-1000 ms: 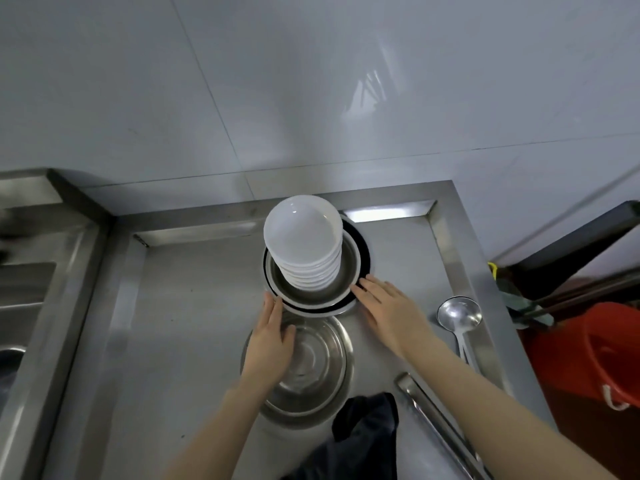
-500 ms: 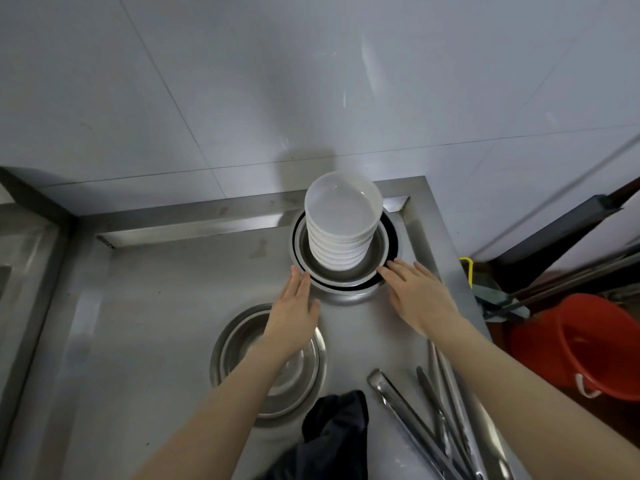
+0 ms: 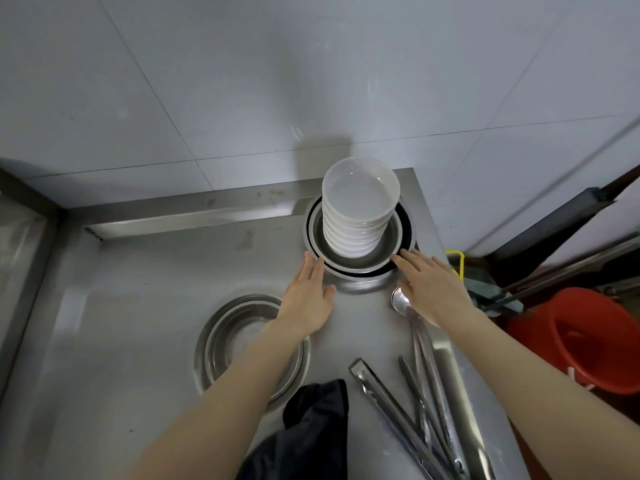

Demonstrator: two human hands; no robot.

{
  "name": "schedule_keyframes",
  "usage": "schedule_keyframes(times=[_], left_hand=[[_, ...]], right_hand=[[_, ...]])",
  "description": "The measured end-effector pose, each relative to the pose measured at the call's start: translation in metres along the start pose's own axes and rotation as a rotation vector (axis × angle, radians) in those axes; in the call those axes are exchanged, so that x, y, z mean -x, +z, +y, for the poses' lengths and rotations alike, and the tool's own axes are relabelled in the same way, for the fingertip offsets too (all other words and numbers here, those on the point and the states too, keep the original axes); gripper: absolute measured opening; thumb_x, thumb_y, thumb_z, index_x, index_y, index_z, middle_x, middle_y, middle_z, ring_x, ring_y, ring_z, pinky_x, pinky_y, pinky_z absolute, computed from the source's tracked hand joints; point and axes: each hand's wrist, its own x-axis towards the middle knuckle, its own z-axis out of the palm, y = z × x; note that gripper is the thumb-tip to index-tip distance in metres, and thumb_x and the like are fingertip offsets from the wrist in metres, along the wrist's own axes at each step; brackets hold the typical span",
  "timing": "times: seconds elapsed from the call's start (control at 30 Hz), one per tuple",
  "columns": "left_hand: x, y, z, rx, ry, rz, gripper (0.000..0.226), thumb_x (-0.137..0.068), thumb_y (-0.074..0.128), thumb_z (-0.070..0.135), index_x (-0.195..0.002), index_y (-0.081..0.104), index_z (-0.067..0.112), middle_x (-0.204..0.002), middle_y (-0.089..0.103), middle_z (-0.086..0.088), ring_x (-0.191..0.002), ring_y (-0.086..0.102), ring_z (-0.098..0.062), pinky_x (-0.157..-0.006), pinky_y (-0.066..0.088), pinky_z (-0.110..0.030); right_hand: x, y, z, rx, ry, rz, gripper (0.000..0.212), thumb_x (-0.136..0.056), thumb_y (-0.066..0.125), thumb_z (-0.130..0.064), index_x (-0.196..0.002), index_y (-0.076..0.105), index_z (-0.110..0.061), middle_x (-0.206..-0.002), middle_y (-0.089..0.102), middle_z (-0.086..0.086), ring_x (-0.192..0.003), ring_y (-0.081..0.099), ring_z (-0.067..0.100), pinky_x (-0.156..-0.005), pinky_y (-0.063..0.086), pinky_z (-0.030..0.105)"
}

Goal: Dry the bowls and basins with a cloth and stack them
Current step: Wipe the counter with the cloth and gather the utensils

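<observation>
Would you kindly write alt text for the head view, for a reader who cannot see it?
A left hand and a right hand touch opposite sides of a steel basin holding stacked white bowls at the counter's back corner. A second basin lies nearer, partly under the left forearm; a dark cloth, tongs and a ladle lie nearby.

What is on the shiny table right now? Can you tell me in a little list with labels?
Bowls: white bowls stacked inside a metal basin at the far corner of the counter
Left: left hand, fingers straight, tips at the basin's near left rim
Right: right hand, fingers straight, tips at its near right rim
More basins: nested basins, partly under the left forearm
Cloth: dark cloth at the near edge, nobody holding it
Tools: ladle and tongs on the right
Beside the counter: red bucket
</observation>
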Motion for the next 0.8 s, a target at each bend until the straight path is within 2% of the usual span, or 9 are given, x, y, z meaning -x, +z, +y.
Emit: schedule_keyframes(times=[0.07, 0.13, 0.23, 0.37, 0.47, 0.53, 0.6, 0.73, 0.8], left_hand=[[0.006, 0.004, 0.003, 0.026, 0.001, 0.032, 0.063, -0.099, 0.044, 0.024, -0.155, 0.016, 0.010, -0.163, 0.007, -0.012, -0.150, 0.010, -0.026, -0.121, 0.012, -0.033], [0.025, 0.013, 0.006, 0.087, 0.000, 0.082, 0.060, -0.095, 0.052, 0.019, -0.150, 0.031, 0.010, -0.154, 0.032, -0.014, -0.140, 0.032, -0.030, -0.116, 0.025, -0.036], [0.078, 0.036, 0.014, 0.244, -0.031, 0.214, 0.044, -0.090, 0.059, 0.014, -0.133, 0.052, 0.016, -0.115, 0.056, -0.002, -0.100, 0.058, -0.022, -0.092, 0.046, -0.034], [0.152, 0.079, 0.031, 0.401, -0.118, 0.130, 0.026, -0.092, 0.058, 0.016, -0.116, 0.056, 0.026, -0.073, 0.061, 0.005, -0.069, 0.060, -0.010, -0.074, 0.051, -0.038], [0.176, 0.115, 0.045, 0.473, -0.157, 0.039, 0.046, -0.093, 0.057, 0.018, -0.136, 0.046, 0.028, -0.094, 0.067, 0.005, -0.084, 0.063, -0.011, -0.081, 0.049, -0.030], [0.179, 0.129, 0.056, 0.490, -0.189, -0.001, 0.056, -0.095, 0.056, 0.024, -0.146, 0.034, 0.030, -0.125, 0.054, 0.000, -0.097, 0.057, -0.008, -0.085, 0.038, -0.016], [0.176, 0.135, 0.066, 0.527, -0.246, -0.017, 0.061, -0.094, 0.058, 0.026, -0.148, 0.029, 0.030, -0.130, 0.041, -0.004, -0.087, 0.051, 0.003, -0.078, 0.031, -0.005], [0.163, 0.141, 0.078, 0.622, -0.315, -0.006, 0.063, -0.091, 0.063, 0.027, -0.146, 0.031, 0.033, -0.129, 0.030, -0.003, -0.091, 0.054, -0.008, -0.092, 0.043, -0.022], [0.159, 0.142, 0.083, 0.660, -0.299, -0.006, 0.060, -0.094, 0.058, 0.020, -0.146, 0.031, 0.035, -0.133, 0.026, 0.000, -0.096, 0.052, -0.010, -0.098, 0.042, -0.022]], right_hand=[[0.008, -0.004, -0.003, -0.066, 0.040, -0.026, 0.055, -0.091, 0.065, -0.024, -0.144, 0.050, -0.016, -0.147, 0.051, 0.009, -0.133, 0.050, 0.028, -0.106, 0.041, 0.043], [0.027, -0.009, -0.010, -0.198, 0.165, 0.009, 0.054, -0.093, 0.062, -0.025, -0.144, 0.049, -0.011, -0.145, 0.051, 0.014, -0.130, 0.050, 0.033, -0.106, 0.040, 0.043], [0.074, -0.015, -0.025, -0.358, 0.399, 0.053, 0.049, -0.092, 0.059, -0.032, -0.134, 0.056, -0.006, -0.126, 0.059, 0.016, -0.117, 0.053, 0.037, -0.101, 0.041, 0.043], [0.146, -0.021, -0.048, -0.362, 0.609, -0.233, 0.063, -0.096, 0.057, -0.040, -0.147, 0.037, -0.009, -0.137, 0.049, 0.013, -0.122, 0.051, 0.032, -0.096, 0.046, 0.043], [0.178, -0.018, -0.060, -0.384, 0.679, -0.328, 0.067, -0.099, 0.047, -0.046, -0.153, 0.024, -0.015, -0.147, 0.040, 0.008, -0.126, 0.051, 0.027, -0.095, 0.049, 0.041], [0.185, -0.014, -0.063, -0.416, 0.738, -0.362, 0.062, -0.099, 0.046, -0.047, -0.151, 0.030, -0.016, -0.148, 0.043, 0.007, -0.126, 0.052, 0.028, -0.094, 0.048, 0.041], [0.185, -0.012, -0.063, -0.465, 0.747, -0.367, 0.046, -0.099, 0.048, -0.043, -0.138, 0.045, -0.018, -0.135, 0.054, 0.007, -0.117, 0.057, 0.028, -0.091, 0.050, 0.041], [0.183, -0.009, -0.067, -0.667, 0.814, -0.368, 0.029, -0.100, 0.047, -0.029, -0.128, 0.053, -0.024, -0.121, 0.062, 0.004, -0.106, 0.061, 0.027, -0.091, 0.051, 0.042], [0.185, -0.006, -0.071, -0.738, 0.815, -0.385, 0.020, -0.102, 0.042, -0.029, -0.117, 0.056, -0.025, -0.111, 0.064, 0.002, -0.098, 0.063, 0.024, -0.089, 0.053, 0.044]])
